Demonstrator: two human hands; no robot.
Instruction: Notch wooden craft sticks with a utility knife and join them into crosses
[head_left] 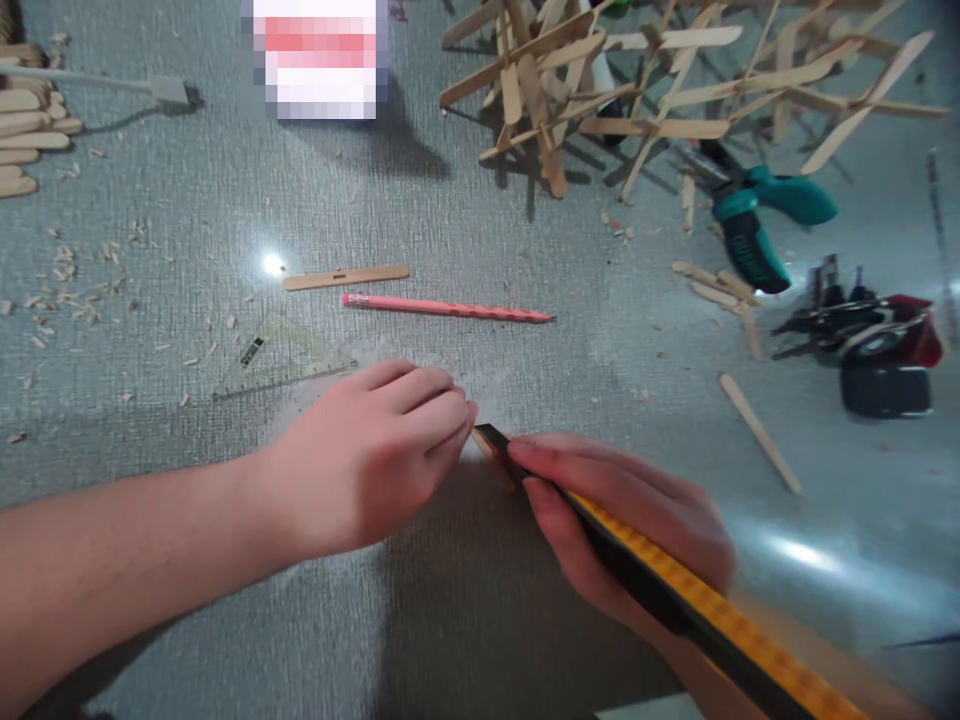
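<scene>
My left hand (375, 455) is closed, its fingertips pinching a wooden craft stick (493, 462) that pokes out to the right. Most of that stick is hidden by my fingers and the blade. In my right hand (637, 510) is a long yellow-and-black utility knife (660, 555), its dark blade lying against the stick close to my left fingertips. A pink pencil (450, 308) lies just beyond my hands. Behind it rests another craft stick (345, 277) with a small slot in its middle. A clear set square (281, 360) is beside my left hand.
Joined craft sticks (555, 90) spread across the back right. Teal-handled pliers (757, 220), a bunch of keys (862, 320) and a loose stick (760, 433) lie right. Stacked sticks (30, 125) and a white cable (97, 80) are left; wood chips litter the table (187, 220).
</scene>
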